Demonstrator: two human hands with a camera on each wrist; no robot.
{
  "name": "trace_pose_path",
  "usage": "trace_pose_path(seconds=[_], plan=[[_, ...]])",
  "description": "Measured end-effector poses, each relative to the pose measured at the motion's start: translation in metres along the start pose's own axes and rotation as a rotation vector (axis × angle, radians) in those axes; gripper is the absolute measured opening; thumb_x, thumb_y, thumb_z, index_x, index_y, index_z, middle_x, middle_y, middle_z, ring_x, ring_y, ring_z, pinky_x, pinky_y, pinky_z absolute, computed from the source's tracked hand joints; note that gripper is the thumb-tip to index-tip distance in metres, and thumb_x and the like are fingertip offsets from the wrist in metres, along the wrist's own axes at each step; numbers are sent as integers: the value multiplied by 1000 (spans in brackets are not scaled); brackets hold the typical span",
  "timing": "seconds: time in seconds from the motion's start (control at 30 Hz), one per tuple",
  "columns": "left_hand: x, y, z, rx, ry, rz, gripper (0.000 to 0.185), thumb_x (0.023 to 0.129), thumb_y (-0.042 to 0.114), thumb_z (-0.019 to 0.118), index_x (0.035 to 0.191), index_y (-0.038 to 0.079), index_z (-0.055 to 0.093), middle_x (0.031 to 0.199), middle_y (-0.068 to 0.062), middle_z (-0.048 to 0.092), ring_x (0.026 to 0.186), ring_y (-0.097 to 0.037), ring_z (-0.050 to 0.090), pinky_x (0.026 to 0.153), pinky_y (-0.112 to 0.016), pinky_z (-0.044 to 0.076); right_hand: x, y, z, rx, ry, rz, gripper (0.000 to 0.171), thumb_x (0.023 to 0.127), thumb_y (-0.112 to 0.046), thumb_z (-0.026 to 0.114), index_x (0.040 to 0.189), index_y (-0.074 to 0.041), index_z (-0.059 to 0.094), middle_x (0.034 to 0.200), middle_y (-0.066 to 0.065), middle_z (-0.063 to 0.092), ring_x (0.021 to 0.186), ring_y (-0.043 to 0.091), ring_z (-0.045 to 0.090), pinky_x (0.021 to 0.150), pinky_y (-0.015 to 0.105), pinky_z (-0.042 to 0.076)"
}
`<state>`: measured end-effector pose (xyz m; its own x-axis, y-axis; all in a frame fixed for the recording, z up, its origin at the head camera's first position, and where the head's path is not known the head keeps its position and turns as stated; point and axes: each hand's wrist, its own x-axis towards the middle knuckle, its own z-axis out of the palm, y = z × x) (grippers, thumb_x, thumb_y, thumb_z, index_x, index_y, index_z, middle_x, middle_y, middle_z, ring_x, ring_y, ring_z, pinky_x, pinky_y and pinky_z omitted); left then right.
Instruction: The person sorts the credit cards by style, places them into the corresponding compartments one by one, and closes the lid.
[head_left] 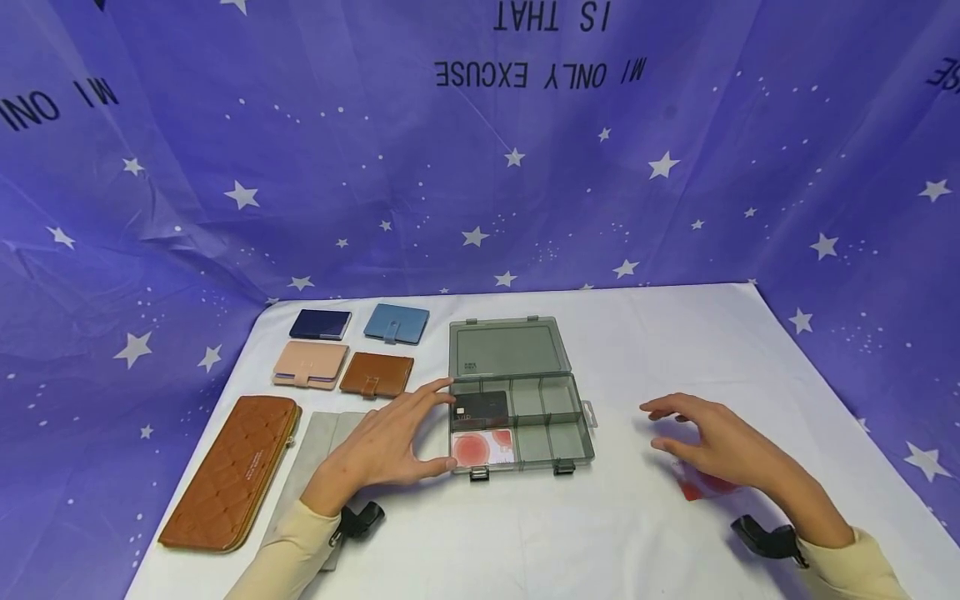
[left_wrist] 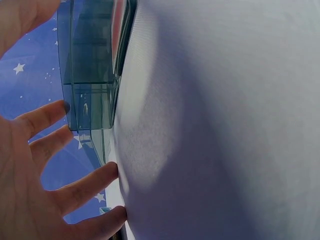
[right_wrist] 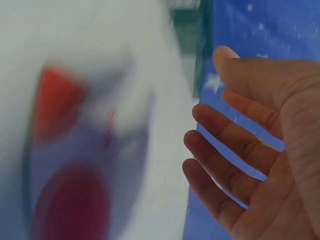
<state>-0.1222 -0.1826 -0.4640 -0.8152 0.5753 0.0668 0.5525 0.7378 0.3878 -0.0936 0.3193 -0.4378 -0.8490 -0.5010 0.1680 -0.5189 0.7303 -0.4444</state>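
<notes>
Fingers of the left hand spread against the open smoky-grey plastic compartment box mid-worktop, likely steadying it. The right hand hovers, fingers spread and empty, over what seems a red-and-white card on the white worktop.

wallets left of box, cards inside
</notes>
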Motion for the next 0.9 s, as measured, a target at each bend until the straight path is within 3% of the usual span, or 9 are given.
trace_pose_path(seconds=[0.2, 0.3, 0.43, 0.53, 0.67, 0.9], plan=[[-1, 0, -1, 4, 3, -5, 90, 86, 75, 72, 159, 28, 49, 176, 13, 29, 150, -30, 49, 80, -49, 59, -27, 28, -10, -27, -17, 131, 53, 87, -31, 92, 135, -21, 72, 121, -8, 76, 109, 28, 72, 92, 42, 59], [0, 0, 0, -3, 4, -5, 90, 86, 75, 72, 159, 28, 50, 175, 13, 29, 150, -30, 50, 81, -50, 59, -41, 40, -11, -39, -9, 165, 55, 85, -35, 94, 134, -24, 73, 120, -10, 76, 111, 22, 71, 94, 26, 55], [0, 3, 0, -14, 0, -6, 89, 87, 75, 73, 159, 28, 50, 175, 14, 29, 150, -30, 49, 83, -53, 59, -60, 57, -9, -60, 47, 104, 61, 75, -24, 100, 130, -22, 74, 118, -9, 76, 118, -1, 61, 100, 3, 32], [0, 3, 0, -14, -3, -9, 90, 87, 75, 72, 159, 28, 50, 175, 15, 28, 151, -30, 48, 84, -54, 59, -72, 70, -10, -59, 70, 42, 70, 65, -21, 104, 128, -17, 74, 117, -3, 74, 119, -8, 53, 102, -2, 21], [0, 2, 0, -10, -3, -7, 90, 87, 76, 72, 159, 28, 50, 175, 15, 28, 151, -30, 48, 83, -53, 58, -81, 77, -11, -49, 61, 22, 75, 59, -28, 106, 127, -18, 74, 116, -4, 70, 117, -8, 47, 101, 0, 19], [0, 1, 0, -3, 7, -1, 90, 86, 75, 73, 159, 27, 50, 175, 12, 30, 150, -30, 49, 83, -52, 59, -78, 81, -6, -56, 91, -47, 67, 53, -22, 106, 113, -19, 77, 107, -9, 69, 112, -5, 45, 100, 4, 20]])
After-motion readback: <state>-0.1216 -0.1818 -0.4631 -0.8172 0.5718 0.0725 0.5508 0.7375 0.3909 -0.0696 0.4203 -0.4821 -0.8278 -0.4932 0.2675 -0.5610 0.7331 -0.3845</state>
